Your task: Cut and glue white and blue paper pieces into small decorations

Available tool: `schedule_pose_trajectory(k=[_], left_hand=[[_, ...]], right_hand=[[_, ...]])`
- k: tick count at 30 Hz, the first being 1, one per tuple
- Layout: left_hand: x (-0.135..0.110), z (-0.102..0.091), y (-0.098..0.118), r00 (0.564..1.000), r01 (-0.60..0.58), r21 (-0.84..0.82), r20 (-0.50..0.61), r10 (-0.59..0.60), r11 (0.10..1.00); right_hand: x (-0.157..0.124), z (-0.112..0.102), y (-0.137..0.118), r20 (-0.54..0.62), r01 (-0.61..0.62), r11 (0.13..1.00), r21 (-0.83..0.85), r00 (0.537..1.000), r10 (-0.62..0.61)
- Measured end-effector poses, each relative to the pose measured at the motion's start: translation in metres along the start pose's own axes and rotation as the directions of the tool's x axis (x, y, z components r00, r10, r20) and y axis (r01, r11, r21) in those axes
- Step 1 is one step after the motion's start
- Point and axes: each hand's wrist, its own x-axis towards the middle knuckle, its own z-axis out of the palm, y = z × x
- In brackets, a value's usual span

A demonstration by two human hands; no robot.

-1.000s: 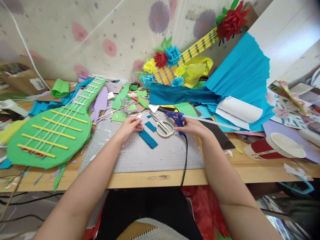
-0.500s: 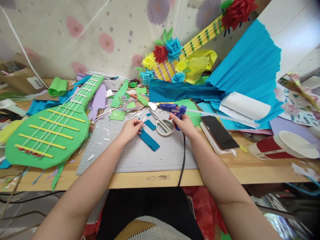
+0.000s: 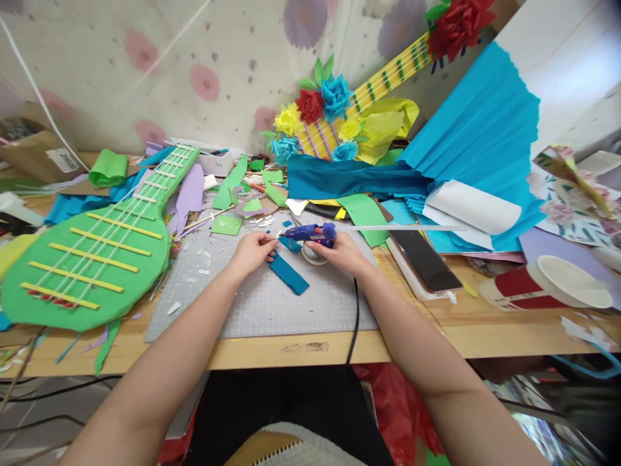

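My right hand (image 3: 343, 251) is closed round a blue hot glue gun (image 3: 313, 233), with a long clear glue stick (image 3: 402, 228) out of its back end and a black cord (image 3: 357, 320) hanging down. The gun's nozzle points left, close to the fingertips of my left hand (image 3: 253, 251). Those fingers are pinched on a small white piece, largely hidden. Just below them a dark blue paper strip (image 3: 290, 274) lies on the grey cutting mat (image 3: 262, 317). Scissors (image 3: 313, 259) lie mostly hidden behind my right hand and the gun.
A green paper lute (image 3: 92, 259) with yellow bars lies at left. Behind are paper scraps (image 3: 228, 224) and a yellow paper instrument (image 3: 320, 139) with paper flowers. To the right are a phone (image 3: 425, 260), a paper cup (image 3: 514, 285) and blue crepe paper (image 3: 480, 129).
My right hand has brought the glue gun left and down, so its nozzle is now at my left fingertips and the gun covers much of the scissors. My left hand stays pinched in place.
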Motion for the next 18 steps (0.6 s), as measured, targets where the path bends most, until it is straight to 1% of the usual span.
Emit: schedule_pose_trajectory(k=[7,18], left_hand=[[-0.0006,0.0002,0.0013,1.0,0.018,-0.014,-0.003,-0.018,1.0],[-0.0028,0.001,0.004,1.0,0.019,-0.029,-0.019,-0.02,0.999]], right_hand=[[0.0008,0.002,-0.0039,0.012,0.008,0.996,-0.093,1.0,-0.007],[0.0004,0.0011,-0.0063,0.015,0.009,0.995,-0.101,1.0,-0.008]])
